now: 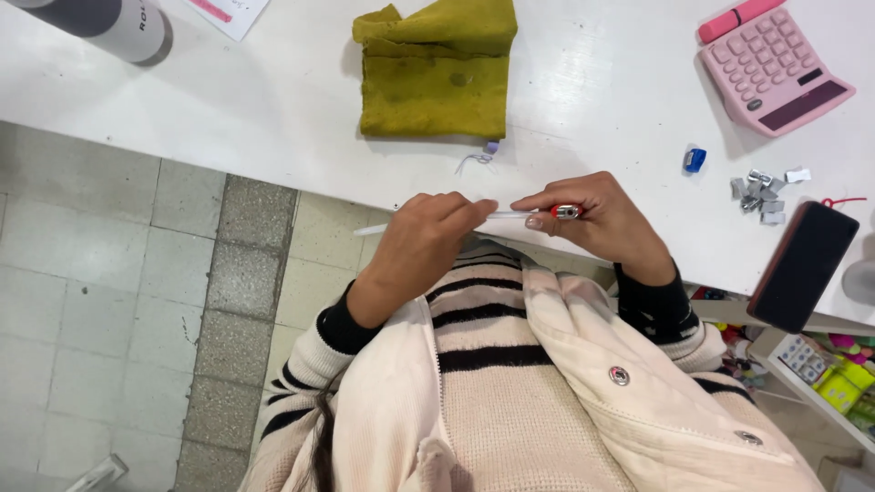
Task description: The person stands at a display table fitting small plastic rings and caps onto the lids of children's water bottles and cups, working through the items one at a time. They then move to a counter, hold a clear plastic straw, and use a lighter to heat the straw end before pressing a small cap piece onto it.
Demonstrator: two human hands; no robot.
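near the frame's centre, the left hand (421, 244) pinches a thin white plastic strip (374, 229); the right hand (597, 219) closes on a small red lighter (565, 211). the strip looks light and bendy, best held mid-length.

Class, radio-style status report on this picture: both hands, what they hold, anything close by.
Left hand pinching thin white strip. Right hand gripping red lighter at strip's other end. Both at white table edge; nothing between them.

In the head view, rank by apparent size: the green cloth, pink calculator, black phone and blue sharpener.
1. Green cloth
2. Pink calculator
3. Black phone, close to the calculator, so unsure
4. Blue sharpener
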